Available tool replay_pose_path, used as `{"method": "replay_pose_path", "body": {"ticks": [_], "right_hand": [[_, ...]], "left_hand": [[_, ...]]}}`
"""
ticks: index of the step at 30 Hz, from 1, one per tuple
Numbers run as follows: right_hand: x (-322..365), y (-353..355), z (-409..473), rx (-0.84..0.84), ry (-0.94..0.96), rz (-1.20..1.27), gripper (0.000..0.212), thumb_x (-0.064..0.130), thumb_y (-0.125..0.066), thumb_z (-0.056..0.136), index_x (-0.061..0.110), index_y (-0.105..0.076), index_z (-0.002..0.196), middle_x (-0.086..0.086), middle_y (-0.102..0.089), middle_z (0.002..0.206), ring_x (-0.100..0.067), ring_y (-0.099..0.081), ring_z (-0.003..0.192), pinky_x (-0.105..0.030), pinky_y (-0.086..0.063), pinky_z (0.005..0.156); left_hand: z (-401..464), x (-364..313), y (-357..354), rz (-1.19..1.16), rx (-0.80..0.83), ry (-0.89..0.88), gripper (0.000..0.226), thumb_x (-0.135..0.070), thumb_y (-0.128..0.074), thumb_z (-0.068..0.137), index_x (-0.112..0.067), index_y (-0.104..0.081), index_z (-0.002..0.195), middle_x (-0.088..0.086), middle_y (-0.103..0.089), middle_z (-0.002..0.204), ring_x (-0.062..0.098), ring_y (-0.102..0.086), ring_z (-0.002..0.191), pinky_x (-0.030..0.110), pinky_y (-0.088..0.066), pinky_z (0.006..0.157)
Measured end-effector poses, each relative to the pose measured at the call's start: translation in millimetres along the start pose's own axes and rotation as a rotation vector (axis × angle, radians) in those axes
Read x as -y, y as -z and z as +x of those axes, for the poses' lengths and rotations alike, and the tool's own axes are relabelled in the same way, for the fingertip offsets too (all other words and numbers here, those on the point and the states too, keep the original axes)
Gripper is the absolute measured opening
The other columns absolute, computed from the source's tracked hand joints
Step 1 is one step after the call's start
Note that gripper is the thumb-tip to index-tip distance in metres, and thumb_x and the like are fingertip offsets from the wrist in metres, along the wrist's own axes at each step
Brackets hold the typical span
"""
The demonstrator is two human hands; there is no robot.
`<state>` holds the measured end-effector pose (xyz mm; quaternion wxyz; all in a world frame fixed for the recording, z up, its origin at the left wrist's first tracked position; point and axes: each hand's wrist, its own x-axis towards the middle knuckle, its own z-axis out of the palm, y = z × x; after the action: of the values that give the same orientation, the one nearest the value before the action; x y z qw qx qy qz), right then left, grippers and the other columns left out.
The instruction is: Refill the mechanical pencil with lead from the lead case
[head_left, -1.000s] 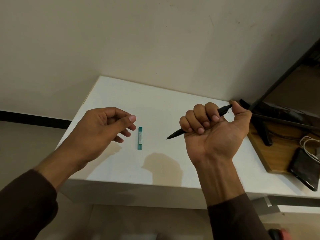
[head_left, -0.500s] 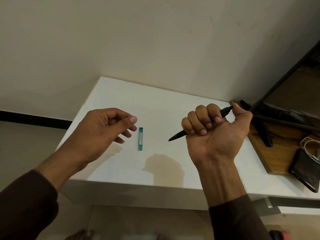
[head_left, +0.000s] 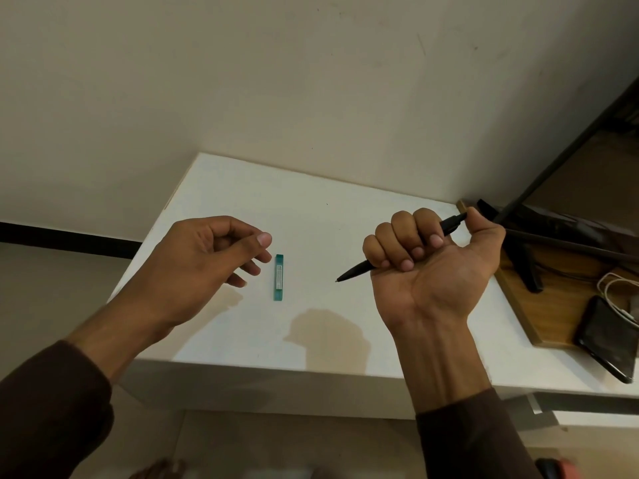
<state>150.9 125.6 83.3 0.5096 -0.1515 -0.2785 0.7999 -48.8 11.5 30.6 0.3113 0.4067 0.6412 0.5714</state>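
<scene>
A black mechanical pencil [head_left: 356, 270] is gripped in the fist of my right hand [head_left: 432, 267], tip pointing down-left above the white table [head_left: 311, 216], thumb resting on its top end. A slim teal lead case [head_left: 278, 276] lies flat on the table between my hands. My left hand [head_left: 204, 267] hovers just left of the case, fingers loosely curled and apart, holding nothing and not touching it.
A wooden board [head_left: 553, 305] at the table's right edge carries a black stand [head_left: 525, 264], a white cable [head_left: 619, 299] and a dark phone [head_left: 608, 337]. A wall rises right behind the table. The table's left and front edges drop to the floor.
Both hands have shifted only slightly; the right hand with the pencil drifted a little rightward. The lead case has not moved.
</scene>
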Motion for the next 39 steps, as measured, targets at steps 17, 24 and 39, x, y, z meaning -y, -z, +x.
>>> {"method": "replay_pose_path", "body": {"ticks": [17, 24, 39], "right_hand": [[0.3, 1.7, 0.3, -0.031, 0.006, 0.023, 0.048, 0.050, -0.034, 0.090, 0.018, -0.027, 0.056, 0.003, -0.020, 0.051, -0.013, -0.017, 0.043, -0.027, -0.020, 0.044], [1.0, 1.2, -0.5, -0.046, 0.016, 0.032, 0.048, 0.050, -0.033, 0.091, 0.018, -0.027, 0.056, 0.003, -0.019, 0.051, -0.013, -0.015, 0.043, -0.027, -0.019, 0.044], [1.7, 1.2, -0.9, -0.061, 0.019, 0.021, 0.048, 0.050, -0.033, 0.091, 0.018, -0.027, 0.055, 0.003, -0.019, 0.051, -0.013, -0.015, 0.043, -0.027, -0.019, 0.044]], "left_hand": [[-0.2, 0.4, -0.8, -0.003, 0.007, 0.001, 0.034, -0.050, -0.070, 0.079, -0.022, -0.081, 0.094, -0.001, -0.083, 0.091, 0.018, -0.078, 0.082, 0.041, -0.064, 0.074], [-0.4, 0.9, -0.6, -0.006, 0.007, 0.002, 0.035, -0.050, -0.070, 0.079, -0.022, -0.080, 0.096, -0.001, -0.083, 0.091, 0.019, -0.078, 0.082, 0.041, -0.064, 0.075], [-6.3, 3.4, -7.1, 0.264, 0.075, -0.079, 0.035, -0.063, -0.064, 0.077, -0.035, -0.077, 0.092, -0.026, -0.077, 0.094, -0.003, -0.070, 0.088, 0.017, -0.050, 0.070]]}}
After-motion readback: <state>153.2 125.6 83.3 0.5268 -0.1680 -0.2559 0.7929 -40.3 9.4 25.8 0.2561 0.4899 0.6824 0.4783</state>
